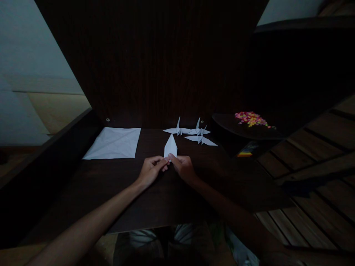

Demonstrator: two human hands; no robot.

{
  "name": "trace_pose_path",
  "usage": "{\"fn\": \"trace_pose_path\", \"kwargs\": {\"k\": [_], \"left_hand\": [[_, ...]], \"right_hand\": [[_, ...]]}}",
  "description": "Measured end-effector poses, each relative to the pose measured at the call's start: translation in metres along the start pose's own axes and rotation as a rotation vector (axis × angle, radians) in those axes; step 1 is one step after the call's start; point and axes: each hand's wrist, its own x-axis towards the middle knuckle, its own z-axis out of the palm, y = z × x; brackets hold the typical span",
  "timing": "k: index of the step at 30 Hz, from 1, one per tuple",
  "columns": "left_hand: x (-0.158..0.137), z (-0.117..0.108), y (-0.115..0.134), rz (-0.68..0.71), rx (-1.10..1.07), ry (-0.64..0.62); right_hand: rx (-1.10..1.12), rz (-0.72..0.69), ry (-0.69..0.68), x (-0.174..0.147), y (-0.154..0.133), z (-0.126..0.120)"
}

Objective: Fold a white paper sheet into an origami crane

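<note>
Clock centred on the folded paper (171, 146), 12 pointing away from the person. We see both hands on it: left hand (150, 171) at about 7, right hand (185, 169) at about 5. Fingers of each are closed, pinching the paper's near end, thumbs on top and almost meeting. Its pointed tip aims at 12. We can't tell if the paper touches the bench (111, 203) or is held just above.

Bench is dark brown wood grain, dim light all over. Flat white sheet (113, 143) lies at 9, with crease lines across it. Three white paper birds (201, 139) sit at about 2, bunched close, wings spread, near the back of the bench. Between 2 and 3 we have a dark shelf (230, 125) with a rounded front, small coloured bits (252, 119) heaped on it, mostly pink and yellow; too small to name. Striped thing (244, 153) below the shelf, too dark to make out.

Room: tall dark panel (155, 66) at 12, behind the bench. Low dark side board (41, 162) between 8 and 9. Pale wall (30, 48) at 10. Wooden slats (302, 225) around 4. At 6, below the bench edge, we get the person's legs (142, 237), mostly in shadow.
</note>
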Motion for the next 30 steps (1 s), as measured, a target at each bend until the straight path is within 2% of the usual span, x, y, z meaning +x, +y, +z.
{"fn": "trace_pose_path", "kwargs": {"k": [7, 20, 27, 30], "left_hand": [[0.0027, -0.0022, 0.0040, 0.019, -0.041, -0.009], [-0.0002, -0.0033, 0.0052, -0.012, -0.005, -0.091], [0.0019, -0.0042, 0.0000, 0.024, 0.063, 0.012], [0.0016, -0.0058, -0.0014, 0.048, 0.087, 0.007]], "right_hand": [[-0.008, 0.016, -0.069, 0.0013, 0.0055, -0.0032], [-0.018, 0.001, -0.001, 0.0017, -0.0002, -0.0057], [-0.013, 0.035, -0.036, 0.0002, 0.0031, -0.0064], [-0.005, 0.053, -0.063, 0.0004, 0.0069, -0.0069]]}}
